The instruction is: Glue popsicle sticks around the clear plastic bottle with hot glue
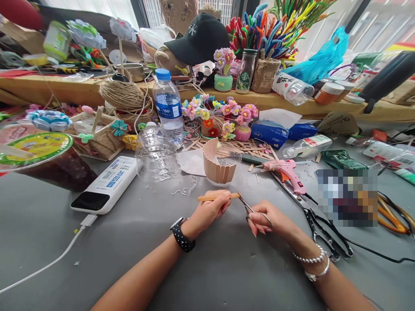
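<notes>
Nearer than the stick-clad cup (223, 173), the left hand (210, 210) pinches a wooden craft stick (205, 198), seemingly steadying its right end for small scissors (248, 207) gripped by the right hand (268, 219); whether they bite is unclear.

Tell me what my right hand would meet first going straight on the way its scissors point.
Your right hand would meet the wooden stick first: its end is at the tips of the small scissors. Beyond, the cup of flat sticks seems roughly in line, though depth is unclear.
</notes>
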A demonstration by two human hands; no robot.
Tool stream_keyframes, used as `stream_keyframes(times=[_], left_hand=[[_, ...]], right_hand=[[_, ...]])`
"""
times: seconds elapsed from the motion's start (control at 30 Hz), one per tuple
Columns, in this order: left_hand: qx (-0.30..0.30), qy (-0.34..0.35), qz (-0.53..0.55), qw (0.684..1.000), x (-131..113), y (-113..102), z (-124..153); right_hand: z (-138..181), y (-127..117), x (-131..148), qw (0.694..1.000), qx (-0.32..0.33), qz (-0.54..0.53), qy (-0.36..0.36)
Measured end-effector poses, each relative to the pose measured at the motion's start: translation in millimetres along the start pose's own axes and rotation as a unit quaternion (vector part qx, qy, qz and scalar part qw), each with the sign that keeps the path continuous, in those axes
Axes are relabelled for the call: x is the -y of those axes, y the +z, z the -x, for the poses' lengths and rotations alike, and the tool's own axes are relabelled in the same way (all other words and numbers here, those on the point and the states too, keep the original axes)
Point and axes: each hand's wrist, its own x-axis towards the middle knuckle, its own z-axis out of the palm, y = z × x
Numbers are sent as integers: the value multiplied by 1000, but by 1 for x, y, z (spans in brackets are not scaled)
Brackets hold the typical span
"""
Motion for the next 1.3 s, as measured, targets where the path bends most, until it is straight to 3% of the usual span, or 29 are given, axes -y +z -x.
stream_keyframes(times=[0.27, 0.53, 0.83, 1.13, 1.3], left_hand=[[-11, 8, -17, 1000, 0, 0, 0], [7, 1, -16, 1000, -2, 0, 1], [-4, 8, -9, 1000, 3, -2, -1], [9, 2, -2, 1000, -2, 1, 1], [-6, 2, -8, 1000, 1, 0, 0]], right_hand=[[1, 1, 3, 999, -37, 28, 14], [1, 2, 2, 1000, 20, 2, -10], [0, 3, 7, 999, -36, 26, 20], [1, 0, 1, 1000, 22, -5, -16], [2, 3, 8, 999, -21, 22, 19]])
